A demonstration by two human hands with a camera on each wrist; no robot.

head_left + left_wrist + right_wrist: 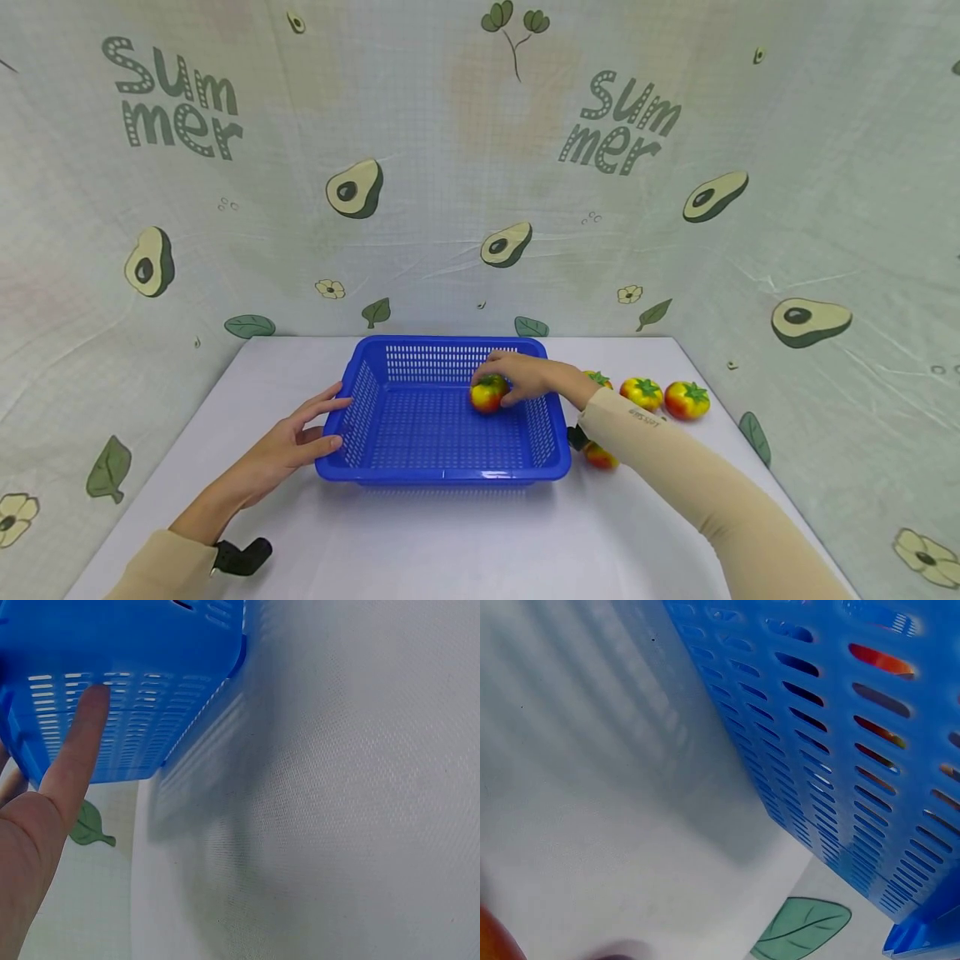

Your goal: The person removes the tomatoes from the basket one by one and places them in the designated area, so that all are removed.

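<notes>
A blue plastic basket point(442, 475) with slotted walls stands on the table. Inside it, toward the right, my right hand point(523, 375) grips a red-and-yellow tomato point(487, 396) with a green leafy top, fingers over it and thumb at its side. Through the slots of the basket wall point(817, 750) in the right wrist view, bits of red and yellow show. My left hand point(288, 433) touches the basket's left side, its fingers extended at the rim. One straight finger point(79, 742) lies against the slotted wall in the left wrist view.
Right of the basket lie more tomatoes, among them a yellow-red one point(641, 392), a redder one point(686, 402) and one point(600, 456) partly hidden by the right forearm. The white table point(420, 550) meets a printed cloth backdrop point(435, 275) behind and at both sides.
</notes>
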